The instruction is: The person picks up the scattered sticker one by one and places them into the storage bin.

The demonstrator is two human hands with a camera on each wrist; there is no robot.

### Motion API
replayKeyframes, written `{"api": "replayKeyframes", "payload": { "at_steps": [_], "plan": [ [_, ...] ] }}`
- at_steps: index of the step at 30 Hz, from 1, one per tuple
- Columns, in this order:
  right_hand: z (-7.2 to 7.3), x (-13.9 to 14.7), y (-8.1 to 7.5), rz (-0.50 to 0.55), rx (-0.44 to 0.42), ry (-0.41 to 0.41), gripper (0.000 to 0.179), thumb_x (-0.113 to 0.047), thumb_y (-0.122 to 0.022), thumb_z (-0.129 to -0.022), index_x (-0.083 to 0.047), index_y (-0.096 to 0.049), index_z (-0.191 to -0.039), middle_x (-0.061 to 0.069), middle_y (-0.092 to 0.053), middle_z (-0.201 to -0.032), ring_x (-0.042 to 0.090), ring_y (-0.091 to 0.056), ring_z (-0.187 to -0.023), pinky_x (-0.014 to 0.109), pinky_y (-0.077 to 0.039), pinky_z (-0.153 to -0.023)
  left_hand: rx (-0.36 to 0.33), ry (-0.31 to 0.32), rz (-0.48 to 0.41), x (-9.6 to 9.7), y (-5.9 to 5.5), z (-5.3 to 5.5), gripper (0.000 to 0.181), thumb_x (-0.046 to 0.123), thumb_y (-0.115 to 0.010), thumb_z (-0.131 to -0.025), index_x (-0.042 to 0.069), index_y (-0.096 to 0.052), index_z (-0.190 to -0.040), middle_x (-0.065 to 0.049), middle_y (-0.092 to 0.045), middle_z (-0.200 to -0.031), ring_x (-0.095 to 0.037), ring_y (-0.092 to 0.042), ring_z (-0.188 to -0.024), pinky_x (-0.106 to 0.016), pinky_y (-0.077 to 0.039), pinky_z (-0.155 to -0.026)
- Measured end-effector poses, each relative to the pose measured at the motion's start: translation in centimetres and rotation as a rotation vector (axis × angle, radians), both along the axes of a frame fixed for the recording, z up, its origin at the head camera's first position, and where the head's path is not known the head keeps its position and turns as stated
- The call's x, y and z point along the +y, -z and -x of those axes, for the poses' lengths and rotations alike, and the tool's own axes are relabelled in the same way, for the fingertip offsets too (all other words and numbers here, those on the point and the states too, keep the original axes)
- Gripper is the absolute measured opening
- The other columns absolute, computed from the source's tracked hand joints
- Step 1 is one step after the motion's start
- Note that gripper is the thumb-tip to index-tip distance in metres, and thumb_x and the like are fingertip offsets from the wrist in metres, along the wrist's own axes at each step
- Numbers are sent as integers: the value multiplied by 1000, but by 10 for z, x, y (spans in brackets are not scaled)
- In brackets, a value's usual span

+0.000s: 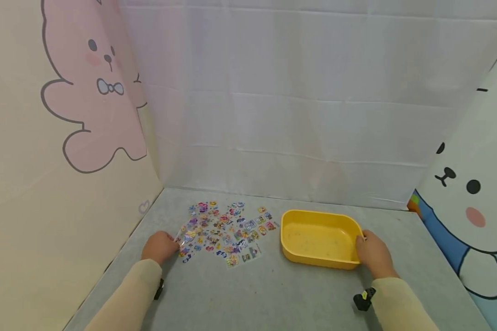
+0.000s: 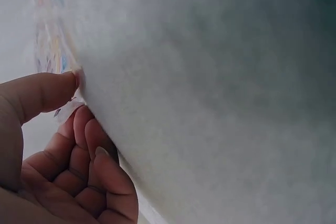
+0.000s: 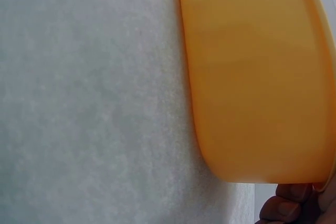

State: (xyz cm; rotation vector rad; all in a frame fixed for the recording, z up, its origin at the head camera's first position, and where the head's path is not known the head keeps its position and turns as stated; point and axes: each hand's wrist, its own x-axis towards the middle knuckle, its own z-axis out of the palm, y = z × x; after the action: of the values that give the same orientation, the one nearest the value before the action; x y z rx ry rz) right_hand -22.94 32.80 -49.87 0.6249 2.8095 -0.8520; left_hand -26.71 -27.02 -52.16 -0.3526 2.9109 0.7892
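Clear sheets of colourful stickers [image 1: 223, 230] lie spread over the left part of the table in the head view. At their left edge my left hand [image 1: 160, 247] pinches a clear sticker sheet [image 2: 64, 56] between thumb and fingers, as the left wrist view shows. To the right stands a yellow plastic tub [image 1: 319, 236], upright on the table. My right hand [image 1: 374, 254] grips its right end by the rim. In the right wrist view, the tub's side wall [image 3: 257, 87] fills much of the picture and only a few fingertips [image 3: 286, 209] show below it.
The grey table [image 1: 265, 299] meets a white cloth wall [image 1: 298, 115] at the back. A cream panel with a pink bear [image 1: 99, 101] borders the left side, and a panel with a white bear [image 1: 476, 197] the right. Both wrists carry small black devices [image 1: 363, 299].
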Motion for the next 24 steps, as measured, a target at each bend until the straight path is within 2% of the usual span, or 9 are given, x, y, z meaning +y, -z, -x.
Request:
{"api": "replayKeyframes", "payload": {
  "at_steps": [6,11,21,24],
  "plan": [
    [2,-1,2,-11,2,13,54,-24,-32,-112,17,-31,-148,38,-44,-141,45,-52,-112,61,-41,-104,-24,-15,-99,-6,-5,-1,16,18,-75,-83,5,-66,-79,-7,-61,-76,-24,-53,-70,-37,-43,-59],
    [2,1,4,-8,3,1,54,-24,-31,-111,17,-31,-148,38,-44,-142,46,-52,-116,62,-40,-105,-11,6,-174,-6,-4,-2,15,16,-76,-81,8,-65,-74,-3,-58,-71,-20,-49,-63,-34,-39,-55],
    [0,4,4,-13,15,-33,54,-25,-32,-111,17,-33,-145,39,-45,-140,48,-52,-116,63,-41,-102,22,38,-265,1,-3,1,13,17,-77,-74,8,-69,-71,1,-58,-69,-18,-47,-63,-31,-37,-56],
    [-1,4,4,-12,16,-40,55,-26,-32,-111,18,-33,-145,39,-46,-139,48,-52,-115,63,-41,-102,-1,34,-318,6,-5,2,14,17,-75,-75,10,-66,-66,2,-55,-65,-17,-45,-61,-31,-36,-56]
  ]
}}
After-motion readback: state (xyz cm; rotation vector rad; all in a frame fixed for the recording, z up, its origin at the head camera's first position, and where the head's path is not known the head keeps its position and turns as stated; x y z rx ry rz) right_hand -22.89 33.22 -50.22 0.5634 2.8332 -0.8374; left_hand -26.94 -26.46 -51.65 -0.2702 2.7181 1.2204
